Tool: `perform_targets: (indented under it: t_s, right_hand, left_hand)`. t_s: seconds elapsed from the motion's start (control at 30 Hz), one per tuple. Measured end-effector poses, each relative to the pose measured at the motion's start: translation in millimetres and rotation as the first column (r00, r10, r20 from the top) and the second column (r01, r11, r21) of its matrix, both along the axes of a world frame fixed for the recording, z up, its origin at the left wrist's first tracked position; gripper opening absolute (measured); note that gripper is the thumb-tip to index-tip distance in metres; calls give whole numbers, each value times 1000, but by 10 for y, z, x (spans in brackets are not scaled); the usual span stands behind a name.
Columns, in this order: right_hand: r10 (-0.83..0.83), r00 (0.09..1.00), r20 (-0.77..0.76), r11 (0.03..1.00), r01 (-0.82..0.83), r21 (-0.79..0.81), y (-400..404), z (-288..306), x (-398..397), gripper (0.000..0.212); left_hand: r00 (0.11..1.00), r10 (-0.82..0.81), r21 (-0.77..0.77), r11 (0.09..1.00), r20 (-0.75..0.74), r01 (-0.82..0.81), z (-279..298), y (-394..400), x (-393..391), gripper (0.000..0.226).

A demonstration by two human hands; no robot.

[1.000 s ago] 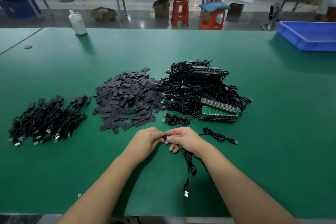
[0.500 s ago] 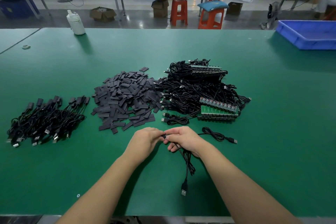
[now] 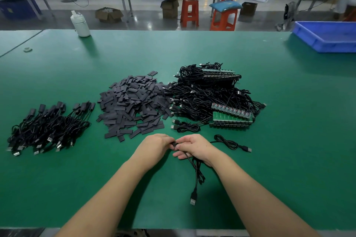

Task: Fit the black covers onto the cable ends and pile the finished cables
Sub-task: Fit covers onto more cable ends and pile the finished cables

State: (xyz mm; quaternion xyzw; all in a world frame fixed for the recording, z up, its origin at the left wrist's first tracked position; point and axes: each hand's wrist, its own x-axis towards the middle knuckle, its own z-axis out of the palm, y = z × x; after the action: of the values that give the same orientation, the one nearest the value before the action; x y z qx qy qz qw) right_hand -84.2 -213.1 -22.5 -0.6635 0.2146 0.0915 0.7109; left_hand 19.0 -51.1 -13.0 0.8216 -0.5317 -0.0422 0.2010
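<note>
My left hand (image 3: 155, 145) and my right hand (image 3: 194, 146) meet fingertip to fingertip near the table's front middle, pinching a small black piece between them. From my right hand a black cable (image 3: 196, 175) hangs toward me, ending in a USB plug (image 3: 193, 198) on the mat. Whether the pinched piece is a cover or the cable's end is hidden by my fingers. A heap of flat black covers (image 3: 133, 105) lies behind my hands. Left of it sits a pile of covered cables (image 3: 48, 127). A tangle of bare cables with green circuit boards (image 3: 213, 98) lies at the right.
One loose coiled cable (image 3: 230, 143) lies just right of my right hand, and two more plugs with cable (image 3: 183, 126) lie behind it. A blue tray (image 3: 327, 36) stands at the far right, a white bottle (image 3: 81, 24) at the far left edge of the green table (image 3: 289, 121).
The hanging cable's USB plug has slid a little toward my hands. Both hands stay together at the same spot.
</note>
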Motion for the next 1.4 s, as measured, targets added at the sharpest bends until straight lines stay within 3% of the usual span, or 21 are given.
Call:
perform_targets:
  t_s: [0.2, 0.97, 1.4]
  right_hand:
    - [26, 1000, -15, 999, -26, -46, 13, -24, 29, 13]
    - [68, 997, -28, 993, -71, -91, 44, 30, -2, 19]
    - [33, 999, 5, 999, -32, -39, 31, 19, 2, 14]
  left_hand:
    - [998, 20, 48, 999, 52, -22, 4, -5, 40, 19]
    - [993, -10, 85, 996, 122, -1, 1, -53, -8, 15]
    - [975, -105, 254, 966, 195, 53, 18, -56, 2, 22]
